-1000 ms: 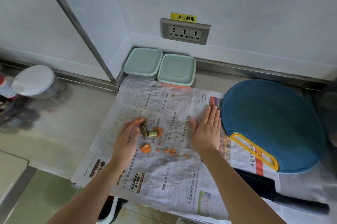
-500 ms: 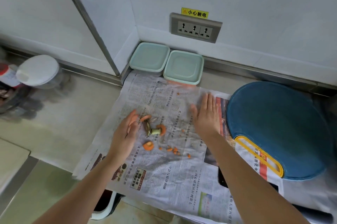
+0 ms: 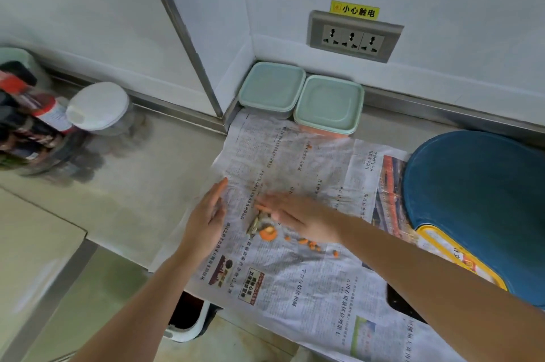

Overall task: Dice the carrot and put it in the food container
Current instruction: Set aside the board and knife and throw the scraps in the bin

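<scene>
Matt paper newspaper [image 3: 309, 288], smooth plastic food containers [image 3: 328, 105], blue matt cutting board [image 3: 477, 202].

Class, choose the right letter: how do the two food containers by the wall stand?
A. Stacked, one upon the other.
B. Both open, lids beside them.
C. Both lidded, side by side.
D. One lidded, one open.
C: the left food container and the right food container sit next to each other, both lidded in pale green.
</scene>
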`<state>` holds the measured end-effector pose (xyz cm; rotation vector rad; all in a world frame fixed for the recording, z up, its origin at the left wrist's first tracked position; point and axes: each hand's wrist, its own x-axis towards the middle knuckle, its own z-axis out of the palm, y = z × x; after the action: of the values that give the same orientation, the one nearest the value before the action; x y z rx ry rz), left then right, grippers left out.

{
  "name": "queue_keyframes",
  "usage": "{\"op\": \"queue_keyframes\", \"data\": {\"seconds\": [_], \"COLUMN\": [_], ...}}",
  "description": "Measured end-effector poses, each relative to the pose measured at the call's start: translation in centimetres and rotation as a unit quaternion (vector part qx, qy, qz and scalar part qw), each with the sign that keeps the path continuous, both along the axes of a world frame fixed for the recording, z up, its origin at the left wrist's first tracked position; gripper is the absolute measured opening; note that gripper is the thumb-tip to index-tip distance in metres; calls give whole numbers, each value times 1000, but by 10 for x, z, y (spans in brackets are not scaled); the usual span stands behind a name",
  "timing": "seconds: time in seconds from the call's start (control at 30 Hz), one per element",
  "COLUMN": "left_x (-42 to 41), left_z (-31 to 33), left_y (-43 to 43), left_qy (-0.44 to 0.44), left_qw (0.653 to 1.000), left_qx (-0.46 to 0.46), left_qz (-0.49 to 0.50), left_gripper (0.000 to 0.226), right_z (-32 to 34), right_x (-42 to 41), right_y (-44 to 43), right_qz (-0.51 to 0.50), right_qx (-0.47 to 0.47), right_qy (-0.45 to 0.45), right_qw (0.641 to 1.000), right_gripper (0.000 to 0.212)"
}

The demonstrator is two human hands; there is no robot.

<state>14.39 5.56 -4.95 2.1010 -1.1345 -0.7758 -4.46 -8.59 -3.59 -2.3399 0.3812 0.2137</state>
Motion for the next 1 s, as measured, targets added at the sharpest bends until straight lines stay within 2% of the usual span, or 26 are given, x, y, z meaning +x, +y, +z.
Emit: {"op": "queue_keyframes", "data": {"seconds": [0.07,0.17,0.23,0.27,0.3,0.37,0.43,0.5,0.53,0.6,0.67,0.73,0.77,0.8,0.9,1.0], "left_x": [0,0,0,0,1,2,2,1,1,2,1,-1,-1,-1,0,5], "left_z": [1,1,0,-1,-2,-3,-2,-1,-1,0,1,3,5,6,6,4], "left_y": [0,-1,-1,-1,-1,-1,0,0,-1,-1,-1,-2,-3,-4,-2,-1], "left_qy": [8,8,5,6,10,17,21,24,24,23,28,38,44,50,70,83], "left_qw": [1000,1000,1000,1000,999,999,999,999,999,999,999,999,998,998,997,996], "left_qx": [-8,-8,-3,-3,-4,-2,-4,-5,-4,-3,-4,-5,-5,-6,-13,-19], "left_qz": [12,25,28,29,31,33,36,32,31,31,32,36,36,37,25,20], "left_gripper": [51,51,50,51,51,53,55,56,57,57,56,54,53,53,54,55], "right_z": [5,1,-12,-18,-25,-32,-21,-11,-9,-13,-21,-26,-25,-23,-15,-16], "right_x": [-8,-1,5,6,6,0,-9,-19,-21,-22,-19,-14,-9,-2,19,23], "right_y": [7,-27,-58,-66,-67,-52,-27,-8,-5,-14,-33,-40,-36,-26,23,53], "right_qz": [-3,-181,-295,-305,-286,-213,-159,-141,-154,-208,-251,-230,-203,-173,-94,-46], "right_qx": [19,-49,-133,-173,-203,-199,-102,2,23,-4,-75,-151,-171,-168,-75,13], "right_qy": [-13,-89,-51,-2,35,33,-35,-77,-92,-105,-58,-5,7,7,-31,-66], "right_qw": [1000,978,945,937,936,956,981,987,983,972,963,961,964,970,992,997], "right_gripper": [57,46,47,50,54,59,55,46,43,47,67,88,90,86,61,50]}}
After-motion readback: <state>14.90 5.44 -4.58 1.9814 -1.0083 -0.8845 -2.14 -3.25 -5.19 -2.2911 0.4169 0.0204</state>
